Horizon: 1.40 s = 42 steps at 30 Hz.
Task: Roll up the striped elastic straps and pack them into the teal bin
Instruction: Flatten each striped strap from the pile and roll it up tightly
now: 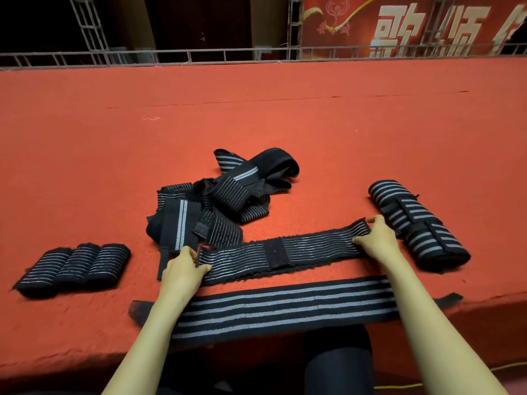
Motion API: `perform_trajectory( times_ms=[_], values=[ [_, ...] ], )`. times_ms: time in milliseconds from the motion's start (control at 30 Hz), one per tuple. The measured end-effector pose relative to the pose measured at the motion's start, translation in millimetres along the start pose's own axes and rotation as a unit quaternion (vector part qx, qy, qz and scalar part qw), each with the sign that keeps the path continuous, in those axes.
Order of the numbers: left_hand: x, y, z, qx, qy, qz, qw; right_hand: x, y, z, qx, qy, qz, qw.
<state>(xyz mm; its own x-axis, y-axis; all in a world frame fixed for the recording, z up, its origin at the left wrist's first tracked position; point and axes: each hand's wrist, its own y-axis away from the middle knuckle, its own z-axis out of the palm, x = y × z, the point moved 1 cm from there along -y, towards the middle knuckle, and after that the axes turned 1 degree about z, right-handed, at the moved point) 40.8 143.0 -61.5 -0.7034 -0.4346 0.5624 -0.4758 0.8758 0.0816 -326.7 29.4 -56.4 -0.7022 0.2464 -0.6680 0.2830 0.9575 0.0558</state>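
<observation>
Across the centre of the frame, a thin-striped strap (310, 243) lies flat and pulled straight on the red surface (256, 109), its dark fastening patch (278, 252) facing up. It appears to be held taut end to end so that rolling can start from a smooth, untwisted band. The left hand (185, 266), at lower centre-left, pinches the strap's left end, with thumb and curled fingers closed on the edge. The right hand (376, 238), at centre-right, grips the right end in the same way, fingertips folded over the fabric. Neither hand holds anything else. Just below, along the near edge of the surface, a wide strap (285, 306) lies spread out under both forearms, probably queued for rolling. Above the held strap, a pile (222, 195) of tangled straps awaits sorting. Three small rolls (74, 266) sit side by side, touching, at the left of the frame. Two big rolls (416, 223) lie end to end at the right, just beside the right hand; the rolls seem grouped by stripe type. No bin appears anywhere in the view, so the finished rolls are judged to be staged on the surface, not yet packed.
</observation>
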Motion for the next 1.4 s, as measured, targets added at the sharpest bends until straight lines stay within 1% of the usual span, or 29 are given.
perform_trajectory(
  times_ms=[100, 167, 233, 367, 500, 600, 800, 900, 967, 1067, 1167, 1267, 1400],
  values=[
    [-4.6, 4.5, -3.7, 0.007, 0.054, 0.003, 0.999, 4.6, 4.7, 4.5, 0.01, 0.042, -0.023, 0.999],
    [-6.5, 6.4, -8.9, -0.002, 0.094, -0.006, 0.996, 4.9, 6.5, 9.2, 0.003, 0.081, -0.039, 0.996],
    [-8.5, 7.6, -12.5, -0.021, 0.112, -0.012, 0.993, 4.8, 5.7, 13.0, -0.008, 0.113, -0.047, 0.992],
    [-10.3, 10.1, -12.7, -0.037, 0.061, -0.003, 0.997, -2.5, 5.2, 14.3, -0.016, 0.147, -0.042, 0.988],
    [-10.3, 13.4, -9.0, 0.004, 0.029, 0.016, 0.999, -9.9, 4.0, 11.9, -0.022, 0.173, -0.016, 0.985],
    [-9.0, 15.3, -6.0, 0.034, 0.017, 0.025, 0.999, -11.3, 4.9, 10.7, -0.027, 0.169, -0.01, 0.985],
    [-8.6, 14.4, -2.3, 0.053, 0.002, 0.032, 0.998, -10.2, 5.9, 7.0, -0.045, 0.163, 0.01, 0.986],
    [-9.5, 14.4, -1.0, 0.053, 0.003, 0.03, 0.998, -12.0, 6.7, 3.7, -0.039, 0.162, 0.022, 0.986],
    [-10.3, 14.4, -1.0, 0.052, 0.006, 0.026, 0.998, -11.0, 8.4, 3.5, -0.027, 0.148, 0.018, 0.988],
    [-12.1, 14.6, -2.7, 0.051, 0.03, 0.025, 0.998, -6.8, 10.9, 4.0, -0.015, 0.073, -0.018, 0.997],
    [-12.8, 14.3, -4.5, 0.053, 0.048, 0.032, 0.997, -2.2, 13.8, 1.1, -0.021, 0.033, -0.03, 0.999],
    [-11.7, 14.0, -5.1, 0.052, 0.048, 0.033, 0.997, 3.2, 15.8, -0.4, -0.021, 0.004, -0.007, 1.0],
    [-13.3, 11.6, -6.1, 0.044, 0.05, 0.029, 0.997, -0.7, 26.4, -8.0, 0.008, -0.042, 0.011, 0.999]
  ],
)
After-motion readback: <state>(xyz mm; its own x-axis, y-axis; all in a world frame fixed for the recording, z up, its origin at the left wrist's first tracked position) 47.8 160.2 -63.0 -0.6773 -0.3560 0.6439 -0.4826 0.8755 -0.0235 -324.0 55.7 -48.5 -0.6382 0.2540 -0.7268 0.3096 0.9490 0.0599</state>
